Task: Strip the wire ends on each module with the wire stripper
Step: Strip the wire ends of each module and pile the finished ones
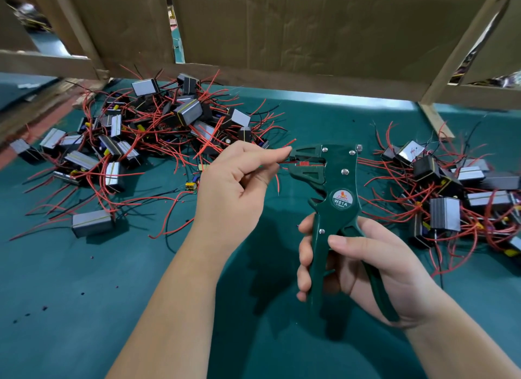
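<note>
My right hand [363,268] grips the handles of a dark green wire stripper [329,198], held upright with its jaws pointing left. My left hand [239,181] pinches a thin red wire [284,162] between thumb and forefinger and holds its end in the stripper's jaws. A loose red wire end [278,184] hangs below my fingers. The module this wire belongs to is hidden behind my left hand. Both hands hover above the green table.
A large pile of grey-and-black modules [158,124] with tangled red and black wires lies at the back left. A second pile [456,186] lies at the right. Cardboard sheets [310,31] and wooden frame slats [465,48] close off the back. Small insulation bits [44,308] dot the green mat [84,308].
</note>
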Tool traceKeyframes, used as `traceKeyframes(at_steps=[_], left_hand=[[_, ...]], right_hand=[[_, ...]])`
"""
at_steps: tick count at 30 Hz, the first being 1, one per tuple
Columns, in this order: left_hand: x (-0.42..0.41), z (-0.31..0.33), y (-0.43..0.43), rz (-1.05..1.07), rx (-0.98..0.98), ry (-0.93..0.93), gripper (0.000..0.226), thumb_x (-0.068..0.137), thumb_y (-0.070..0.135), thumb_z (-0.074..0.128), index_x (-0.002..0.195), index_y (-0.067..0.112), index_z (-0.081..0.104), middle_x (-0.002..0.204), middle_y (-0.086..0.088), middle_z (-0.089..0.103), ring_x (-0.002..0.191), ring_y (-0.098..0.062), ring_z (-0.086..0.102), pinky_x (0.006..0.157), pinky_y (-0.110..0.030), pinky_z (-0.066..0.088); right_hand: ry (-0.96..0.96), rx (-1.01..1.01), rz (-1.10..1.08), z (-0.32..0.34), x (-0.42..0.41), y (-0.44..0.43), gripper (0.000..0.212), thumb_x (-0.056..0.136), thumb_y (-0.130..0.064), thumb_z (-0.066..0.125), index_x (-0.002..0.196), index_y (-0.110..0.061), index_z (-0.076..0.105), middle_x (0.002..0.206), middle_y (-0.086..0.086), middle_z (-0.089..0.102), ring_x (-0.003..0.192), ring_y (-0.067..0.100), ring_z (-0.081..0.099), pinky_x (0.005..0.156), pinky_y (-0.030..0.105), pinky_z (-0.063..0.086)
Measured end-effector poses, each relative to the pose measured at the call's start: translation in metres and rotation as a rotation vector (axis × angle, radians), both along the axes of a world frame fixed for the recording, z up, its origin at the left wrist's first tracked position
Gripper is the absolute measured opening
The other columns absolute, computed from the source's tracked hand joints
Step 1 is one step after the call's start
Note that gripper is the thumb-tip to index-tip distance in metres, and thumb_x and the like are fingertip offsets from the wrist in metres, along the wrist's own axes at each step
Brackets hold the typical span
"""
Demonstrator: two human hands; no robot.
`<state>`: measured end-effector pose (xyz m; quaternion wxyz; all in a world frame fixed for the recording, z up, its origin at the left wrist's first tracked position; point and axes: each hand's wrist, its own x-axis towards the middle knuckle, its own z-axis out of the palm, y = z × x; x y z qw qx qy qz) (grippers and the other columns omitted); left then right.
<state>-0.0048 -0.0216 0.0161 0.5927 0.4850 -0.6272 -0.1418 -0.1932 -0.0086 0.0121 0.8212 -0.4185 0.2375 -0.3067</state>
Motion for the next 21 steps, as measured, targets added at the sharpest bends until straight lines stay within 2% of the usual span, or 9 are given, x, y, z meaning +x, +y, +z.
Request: traceKeyframes(at_steps=[5, 8, 10, 12, 14, 17, 19, 21], left_hand=[[0.002, 0.003, 0.001, 0.022, 0.023, 0.031, 0.023, 0.087, 0.001, 0.064, 0.094, 0.022, 0.069, 0.082, 0.011, 0.062, 0.063, -0.003, 0.046, 0.060, -0.016, 0.034], [0.002, 0.004, 0.002, 0.023, 0.021, 0.043, 0.025, 0.087, 0.005, 0.064, 0.091, 0.029, 0.067, 0.084, 0.003, 0.067, 0.064, -0.022, 0.053, 0.059, -0.030, 0.041], [0.002, 0.004, 0.002, 0.022, 0.022, 0.041, 0.026, 0.086, 0.007, 0.065, 0.090, 0.032, 0.066, 0.085, 0.003, 0.069, 0.066, -0.029, 0.055, 0.061, -0.036, 0.043], [0.002, 0.002, 0.002, 0.027, 0.036, 0.035, 0.026, 0.085, 0.008, 0.065, 0.090, 0.033, 0.066, 0.082, 0.007, 0.068, 0.065, -0.025, 0.055, 0.060, -0.033, 0.043], [0.002, 0.000, 0.000, 0.002, 0.074, 0.088, 0.025, 0.084, 0.009, 0.064, 0.093, 0.032, 0.065, 0.077, 0.012, 0.065, 0.061, -0.012, 0.051, 0.057, -0.022, 0.042], [0.004, -0.005, -0.003, -0.081, 0.116, 0.184, 0.027, 0.087, 0.009, 0.058, 0.109, 0.024, 0.056, 0.083, 0.007, 0.066, 0.070, -0.002, 0.056, 0.067, -0.014, 0.042], [0.004, -0.009, -0.005, -0.095, 0.194, 0.115, 0.029, 0.091, 0.012, 0.053, 0.120, 0.020, 0.053, 0.088, 0.004, 0.069, 0.072, 0.001, 0.058, 0.070, -0.014, 0.041], [0.000, -0.014, -0.007, -0.071, 0.321, -0.028, 0.031, 0.097, 0.012, 0.050, 0.127, 0.017, 0.053, 0.086, 0.011, 0.069, 0.065, 0.010, 0.054, 0.067, -0.016, 0.039]], right_hand=[[0.023, -0.016, -0.003, 0.000, 0.001, 0.003, 0.045, 0.069, -0.025, 0.081, 0.104, -0.002, 0.064, 0.082, 0.023, 0.060, 0.068, 0.039, 0.060, 0.065, 0.052, 0.051], [0.034, -0.008, -0.019, 0.001, 0.002, 0.003, 0.044, 0.069, -0.026, 0.082, 0.102, -0.003, 0.065, 0.080, 0.023, 0.059, 0.065, 0.038, 0.060, 0.063, 0.051, 0.051], [0.042, 0.001, -0.024, 0.002, 0.002, 0.003, 0.043, 0.068, -0.027, 0.082, 0.100, -0.004, 0.065, 0.078, 0.023, 0.059, 0.063, 0.037, 0.060, 0.062, 0.049, 0.051], [0.046, 0.021, -0.029, 0.002, 0.003, 0.003, 0.042, 0.067, -0.028, 0.083, 0.097, -0.005, 0.065, 0.076, 0.022, 0.059, 0.060, 0.036, 0.060, 0.060, 0.048, 0.051], [0.036, 0.049, -0.042, 0.002, 0.004, 0.005, 0.042, 0.068, -0.033, 0.083, 0.094, -0.006, 0.064, 0.073, 0.021, 0.058, 0.057, 0.034, 0.059, 0.058, 0.046, 0.051], [0.062, 0.101, -0.127, 0.006, 0.010, 0.009, 0.039, 0.070, -0.041, 0.079, 0.084, -0.010, 0.060, 0.063, 0.013, 0.052, 0.045, 0.026, 0.052, 0.047, 0.036, 0.048], [0.113, 0.168, -0.229, 0.006, 0.014, 0.007, 0.035, 0.070, -0.041, 0.073, 0.077, -0.013, 0.054, 0.057, 0.006, 0.045, 0.037, 0.019, 0.042, 0.038, 0.026, 0.039], [0.106, 0.215, -0.276, 0.006, 0.016, 0.005, 0.034, 0.066, -0.044, 0.066, 0.076, -0.013, 0.054, 0.057, 0.005, 0.046, 0.039, 0.019, 0.043, 0.037, 0.027, 0.040]])
